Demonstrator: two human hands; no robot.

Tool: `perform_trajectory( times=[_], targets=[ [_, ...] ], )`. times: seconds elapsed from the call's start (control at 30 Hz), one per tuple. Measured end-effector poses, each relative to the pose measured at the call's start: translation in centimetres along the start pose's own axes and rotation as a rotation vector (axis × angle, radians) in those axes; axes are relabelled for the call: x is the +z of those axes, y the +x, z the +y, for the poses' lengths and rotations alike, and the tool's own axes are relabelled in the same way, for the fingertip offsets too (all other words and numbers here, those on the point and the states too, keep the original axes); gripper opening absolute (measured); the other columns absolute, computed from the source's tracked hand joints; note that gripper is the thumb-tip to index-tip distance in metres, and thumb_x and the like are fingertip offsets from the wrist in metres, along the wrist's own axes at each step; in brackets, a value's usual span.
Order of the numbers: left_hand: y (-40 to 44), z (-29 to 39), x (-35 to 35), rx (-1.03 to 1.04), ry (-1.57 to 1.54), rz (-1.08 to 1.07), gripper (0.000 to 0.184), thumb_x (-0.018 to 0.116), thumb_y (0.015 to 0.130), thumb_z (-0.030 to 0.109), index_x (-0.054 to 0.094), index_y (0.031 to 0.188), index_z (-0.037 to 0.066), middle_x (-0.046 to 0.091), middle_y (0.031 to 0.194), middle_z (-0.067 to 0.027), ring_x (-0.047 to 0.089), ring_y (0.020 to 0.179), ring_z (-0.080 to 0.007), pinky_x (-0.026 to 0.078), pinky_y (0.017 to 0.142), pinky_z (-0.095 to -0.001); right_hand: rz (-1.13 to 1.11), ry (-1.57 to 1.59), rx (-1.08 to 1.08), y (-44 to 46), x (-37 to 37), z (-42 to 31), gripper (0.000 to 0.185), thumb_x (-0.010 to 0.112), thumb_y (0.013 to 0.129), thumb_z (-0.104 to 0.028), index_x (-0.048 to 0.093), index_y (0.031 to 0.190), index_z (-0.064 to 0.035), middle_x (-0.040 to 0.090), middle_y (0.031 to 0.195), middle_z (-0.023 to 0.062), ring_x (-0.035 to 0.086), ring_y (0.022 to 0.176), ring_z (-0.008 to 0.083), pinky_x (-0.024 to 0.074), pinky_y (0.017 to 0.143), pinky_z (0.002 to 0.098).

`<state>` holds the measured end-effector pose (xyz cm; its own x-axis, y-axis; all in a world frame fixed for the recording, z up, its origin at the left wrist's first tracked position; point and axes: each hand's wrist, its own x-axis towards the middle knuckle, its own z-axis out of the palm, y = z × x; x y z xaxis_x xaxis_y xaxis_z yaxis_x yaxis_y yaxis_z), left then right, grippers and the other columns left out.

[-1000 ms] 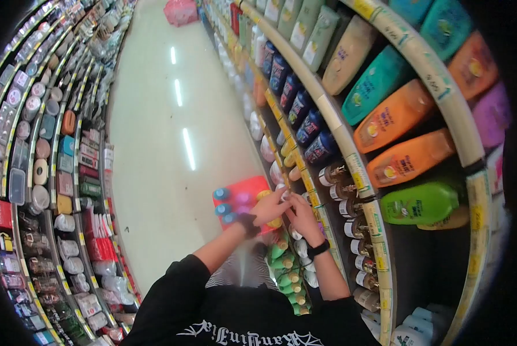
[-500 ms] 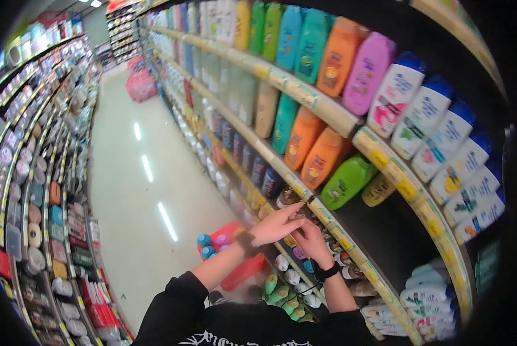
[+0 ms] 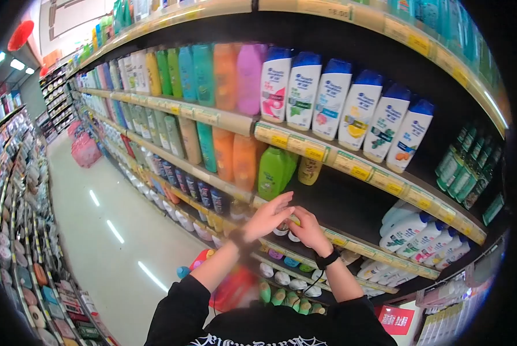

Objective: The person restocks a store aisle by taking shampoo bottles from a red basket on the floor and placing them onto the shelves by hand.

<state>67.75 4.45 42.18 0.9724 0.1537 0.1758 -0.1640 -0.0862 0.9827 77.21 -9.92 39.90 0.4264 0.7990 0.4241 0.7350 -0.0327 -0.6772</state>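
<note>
My left hand (image 3: pixel 270 217) is raised before the shelves, its fingers stretched out and together. A dark fuzzy band (image 3: pixel 240 242) circles that wrist. My right hand (image 3: pixel 310 232), a black watch (image 3: pixel 327 259) on its wrist, meets the left at the fingers. Its own fingers are loosely bent and partly hidden; I see nothing held in either hand. Just beyond the hands stands a green bottle (image 3: pixel 274 173) on the middle shelf, with a yellowish bottle (image 3: pixel 309 171) beside it. White bottles with blue caps (image 3: pixel 321 98) line the shelf above.
Below my left forearm is a blurred red basket (image 3: pixel 235 291) with a blue-topped item (image 3: pixel 183 271) at its edge. Green bottles (image 3: pixel 278 296) sit on the lowest shelf. A pink bundle (image 3: pixel 85 151) lies far down the aisle floor (image 3: pixel 117 199). More stocked shelves (image 3: pixel 25 248) run along the left.
My view has turned to the right and levelled, bringing the blue-capped bottles and upper shelf nearer the middle. Both hands remain together in front of me.
</note>
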Motion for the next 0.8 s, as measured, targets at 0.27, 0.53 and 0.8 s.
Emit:
perform_trajectory(
  times=[0.27,0.53,0.8],
  targets=[
    [3.8,0.1,1.9,0.083,0.011,-0.03,0.048,0.053,0.093,0.018,0.038,0.134,-0.001,0.047,0.133,-0.0155,0.044,0.123,-0.0207,0.036,0.101,-0.0305,0.246,0.099,0.192,-0.8,-3.4,0.6,0.039,0.059,0.084,-0.015,0.051,0.119,-0.0016,0.057,0.117,0.0181,0.056,0.109,0.0305,0.0446,0.09,0.0354],
    [9.2,0.4,1.8,0.118,-0.058,0.07,0.045,0.055,0.092,0.022,0.046,0.125,-0.006,0.053,0.124,-0.0167,0.05,0.115,-0.021,0.038,0.098,-0.0297,0.441,0.399,0.219,1.9,-5.6,6.6,0.04,0.053,0.091,-0.022,0.048,0.125,-0.0011,0.057,0.119,0.0168,0.055,0.109,0.0219,0.0408,0.093,0.0306],
    [14.2,-0.2,1.4,0.233,-0.016,0.207,0.033,0.055,0.088,0.019,0.057,0.112,-0.003,0.061,0.108,-0.0098,0.055,0.103,-0.0178,0.04,0.09,-0.0298,0.567,0.518,0.454,5.9,-6.5,11.3,0.042,0.051,0.093,-0.03,0.048,0.125,-0.0041,0.053,0.12,0.0072,0.049,0.107,0.0164,0.0385,0.09,0.0311]
  ],
)
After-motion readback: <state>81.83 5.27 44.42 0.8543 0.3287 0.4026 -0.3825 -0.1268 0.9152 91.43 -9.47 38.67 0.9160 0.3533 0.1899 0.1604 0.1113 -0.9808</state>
